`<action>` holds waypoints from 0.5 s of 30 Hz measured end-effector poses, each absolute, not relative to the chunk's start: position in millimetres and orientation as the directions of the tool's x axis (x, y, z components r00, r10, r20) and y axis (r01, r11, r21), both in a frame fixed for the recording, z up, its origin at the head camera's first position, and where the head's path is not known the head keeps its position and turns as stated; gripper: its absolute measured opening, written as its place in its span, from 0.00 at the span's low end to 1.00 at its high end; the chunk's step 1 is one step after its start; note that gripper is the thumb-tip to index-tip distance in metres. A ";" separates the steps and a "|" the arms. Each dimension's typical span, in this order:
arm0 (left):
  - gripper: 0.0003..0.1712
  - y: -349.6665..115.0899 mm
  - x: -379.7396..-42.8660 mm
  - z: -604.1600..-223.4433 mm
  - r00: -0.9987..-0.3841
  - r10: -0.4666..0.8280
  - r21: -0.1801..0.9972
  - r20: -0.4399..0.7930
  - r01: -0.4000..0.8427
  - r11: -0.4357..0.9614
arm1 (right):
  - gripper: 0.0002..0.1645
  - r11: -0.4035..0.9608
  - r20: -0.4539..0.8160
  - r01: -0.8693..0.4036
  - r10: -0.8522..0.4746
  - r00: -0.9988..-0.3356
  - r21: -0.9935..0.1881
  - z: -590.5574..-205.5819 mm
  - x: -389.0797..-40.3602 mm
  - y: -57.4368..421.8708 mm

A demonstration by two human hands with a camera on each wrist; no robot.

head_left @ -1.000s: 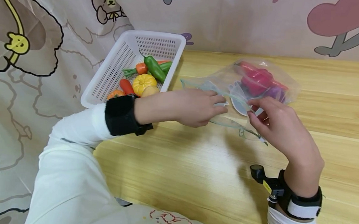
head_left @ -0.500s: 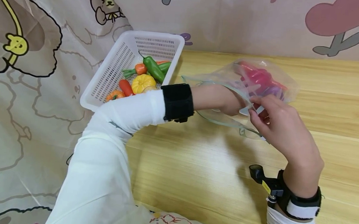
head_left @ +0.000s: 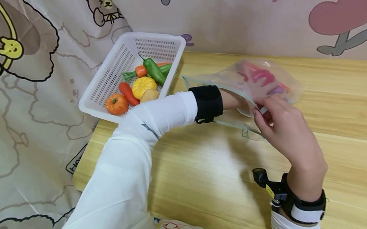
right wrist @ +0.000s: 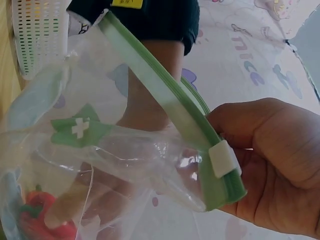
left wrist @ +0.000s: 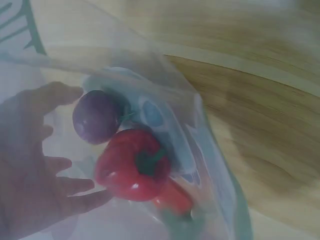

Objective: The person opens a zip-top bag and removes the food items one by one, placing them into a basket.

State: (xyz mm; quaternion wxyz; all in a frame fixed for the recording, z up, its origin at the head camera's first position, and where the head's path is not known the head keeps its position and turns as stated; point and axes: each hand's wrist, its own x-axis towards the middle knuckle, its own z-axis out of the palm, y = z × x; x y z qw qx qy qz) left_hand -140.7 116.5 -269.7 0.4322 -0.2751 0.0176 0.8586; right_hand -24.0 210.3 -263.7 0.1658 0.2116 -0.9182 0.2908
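Note:
A clear zip bag [head_left: 232,71] with a green zip edge lies on the table, its mouth toward the left. My left hand [left wrist: 40,175] is inside it, fingers spread and loosely extended, seen through the plastic. Its fingertips reach a red bell pepper [left wrist: 131,167] and a round purple vegetable [left wrist: 97,117] with a green stem. An orange-red vegetable [left wrist: 172,197] with a green top lies beside the pepper, partly blurred by the plastic. My right hand [head_left: 290,128] pinches the bag's edge near a white zip slider [right wrist: 224,159].
A white perforated basket [head_left: 100,72] stands at the back left. In it lie an orange pumpkin [head_left: 117,104], a yellow pumpkin [head_left: 143,87], green peppers [head_left: 154,70], a carrot [head_left: 140,71] and other vegetables. A patterned cloth [head_left: 238,24] hangs behind the wooden table [head_left: 196,170].
My left hand has moved right from the bag's mouth to deep inside, up to the wrist strap. The right hand keeps its pinch on the bag's edge.

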 end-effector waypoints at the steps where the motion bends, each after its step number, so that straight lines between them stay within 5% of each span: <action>1: 0.30 115.3 -140.5 -269.4 -0.467 0.719 -0.041 -0.515 -0.824 -0.565 | 0.10 0.741 0.429 -0.484 -0.290 -0.855 -0.465 -263.6 -23.7 210.1; 7: 0.32 109.2 -138.7 -268.6 -0.419 0.730 0.029 -0.540 -0.876 -0.482 | 0.11 0.740 0.432 -0.482 -0.284 -0.856 -0.469 -262.4 -23.6 207.7; 15: 0.28 107.4 -134.0 -273.7 -0.315 0.782 -0.329 -0.539 -0.775 -0.539 | 0.10 0.739 0.430 -0.480 -0.283 -0.858 -0.473 -260.9 -23.7 206.5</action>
